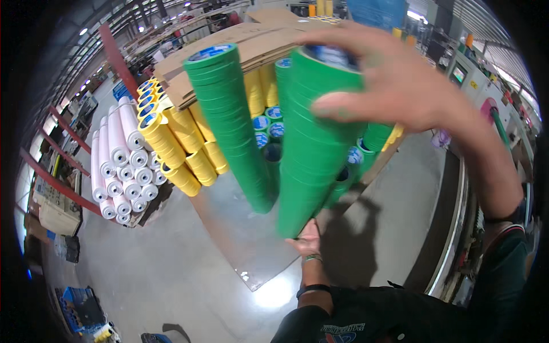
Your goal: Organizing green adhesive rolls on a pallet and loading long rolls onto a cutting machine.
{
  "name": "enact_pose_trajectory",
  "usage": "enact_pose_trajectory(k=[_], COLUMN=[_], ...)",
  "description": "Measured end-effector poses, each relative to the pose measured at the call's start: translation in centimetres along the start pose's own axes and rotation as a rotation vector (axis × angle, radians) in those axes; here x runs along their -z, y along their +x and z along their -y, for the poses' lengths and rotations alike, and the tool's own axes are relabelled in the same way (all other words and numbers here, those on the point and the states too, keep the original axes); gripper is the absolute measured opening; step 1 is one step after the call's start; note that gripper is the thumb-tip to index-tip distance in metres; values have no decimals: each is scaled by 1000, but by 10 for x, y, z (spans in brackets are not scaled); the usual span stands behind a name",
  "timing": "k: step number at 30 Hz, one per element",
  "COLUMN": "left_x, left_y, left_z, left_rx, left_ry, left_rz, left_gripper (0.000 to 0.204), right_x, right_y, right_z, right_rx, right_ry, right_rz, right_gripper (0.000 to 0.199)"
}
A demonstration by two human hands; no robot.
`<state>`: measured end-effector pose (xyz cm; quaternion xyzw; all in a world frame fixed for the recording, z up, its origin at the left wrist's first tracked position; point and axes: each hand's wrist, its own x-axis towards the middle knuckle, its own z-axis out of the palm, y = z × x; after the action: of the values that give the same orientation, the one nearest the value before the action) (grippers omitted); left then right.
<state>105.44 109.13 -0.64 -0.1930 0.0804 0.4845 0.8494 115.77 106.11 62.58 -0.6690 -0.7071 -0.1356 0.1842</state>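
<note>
A tall stack of green tape rolls (317, 148) stands upright between my two hands, slightly blurred. My right hand (380, 80) clasps its top, thumb on the near side and fingers over the far rim. Under the lower end, my left hand (309, 239) supports the stack; some of its fingers are hidden beneath it. Just to the left rises another tall stack of green tape rolls (231, 126), untouched, on a flat sheet (229, 208). More green rolls (370, 143) stand behind the held stack, partly covered by it.
Yellow tape rolls (166, 140) are stacked at the left, beside brown cardboard sheets (251, 37). White film rolls (123, 157) lie piled farther left, near red posts (117, 60). A machine with a metal edge (449, 240) runs along the right. A blue crate (80, 306) sits lower left.
</note>
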Motion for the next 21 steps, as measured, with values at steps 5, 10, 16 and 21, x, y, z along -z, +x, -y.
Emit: enact_pose_trajectory(k=[5, 10, 16, 21], left_x=[5, -256, -498, -531], left_y=[-28, -62, -109, -115], left_z=[-47, -47, 25, 47], left_rx=[135, -762, -1026, -995], left_ry=[349, 997, 1454, 1619], left_rz=[-156, 56, 986, 963], left_gripper=[68, 21, 86, 96], right_x=[-37, -66, -60, -61], right_y=[66, 55, 51, 52], right_z=[47, -3, -3, -5], right_rx=[60, 554, 508, 434], right_ry=[2, 250, 374, 482], right_rz=[46, -527, -358, -329], right_gripper=[55, 27, 28, 33])
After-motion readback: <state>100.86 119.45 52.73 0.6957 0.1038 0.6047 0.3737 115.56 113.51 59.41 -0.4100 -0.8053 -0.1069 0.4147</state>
